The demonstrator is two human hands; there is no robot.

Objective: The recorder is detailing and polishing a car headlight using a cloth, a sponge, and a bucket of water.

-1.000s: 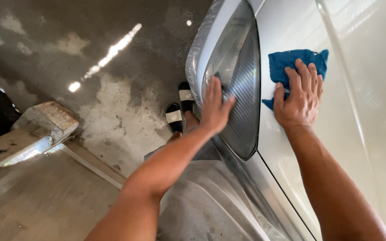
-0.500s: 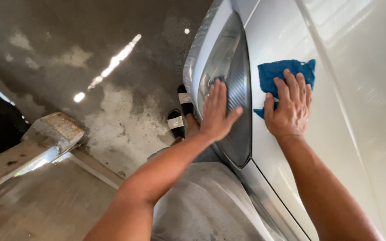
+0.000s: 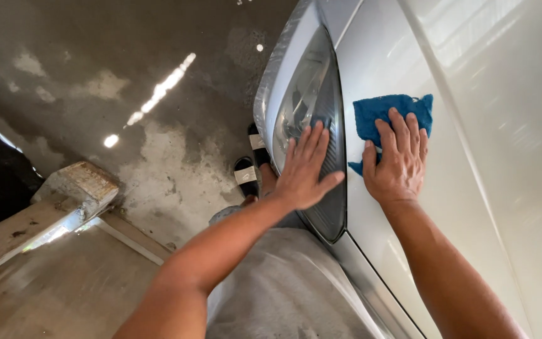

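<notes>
Both hands slid lower; right hand (image 3: 396, 164) spread, half-hiding blue cloth (image 3: 389, 118); left hand (image 3: 307, 168) flat on headlight (image 3: 308, 94).

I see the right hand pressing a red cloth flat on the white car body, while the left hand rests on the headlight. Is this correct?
Not quite: the cloth is blue, not red. The head view shows the right hand pressing it flat on the white car body, while the left hand rests on the headlight.

Open white panel (image 3: 484, 125) beyond cloth (image 3: 377, 113)
</notes>
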